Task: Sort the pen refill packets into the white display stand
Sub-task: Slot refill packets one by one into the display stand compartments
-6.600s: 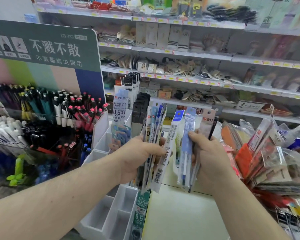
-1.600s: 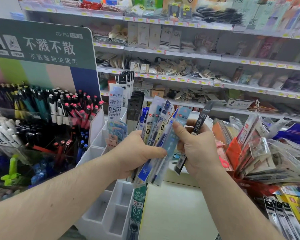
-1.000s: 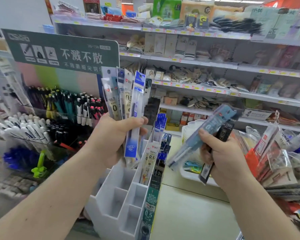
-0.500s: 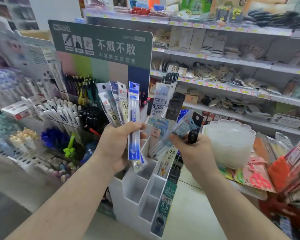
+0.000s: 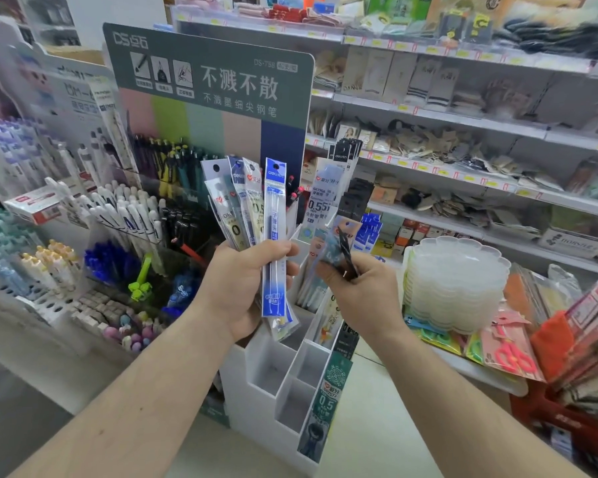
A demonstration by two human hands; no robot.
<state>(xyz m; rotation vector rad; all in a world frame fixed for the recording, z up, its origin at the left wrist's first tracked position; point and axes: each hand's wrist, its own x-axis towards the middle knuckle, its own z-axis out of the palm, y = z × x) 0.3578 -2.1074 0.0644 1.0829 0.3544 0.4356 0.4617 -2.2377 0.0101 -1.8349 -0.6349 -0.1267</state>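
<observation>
My left hand [image 5: 246, 291] grips a fan of several pen refill packets [image 5: 252, 215], held upright, with a blue-and-white packet [image 5: 274, 243] in front under my thumb. My right hand [image 5: 363, 291] pinches a light blue packet [image 5: 328, 246] together with a black packet [image 5: 346, 253], their tops tilted toward the upper compartments of the white display stand [image 5: 273, 370]. The stand rises in steps below both hands. Its back and right compartments hold packets, among them a tall white packet marked 0.55 [image 5: 321, 201]; the front ones show bare white walls.
A pen display with a green signboard [image 5: 208, 74] and racks of pens [image 5: 125, 215] stands to the left. A stack of clear scalloped trays [image 5: 456, 281] sits to the right, beside hanging packets and scissors [image 5: 511, 353]. Store shelves [image 5: 463, 139] fill the background.
My right hand has lowered its two packets closer to the stand's upper compartments. My left hand keeps its fan of packets upright. The view has shifted a little to the left.
</observation>
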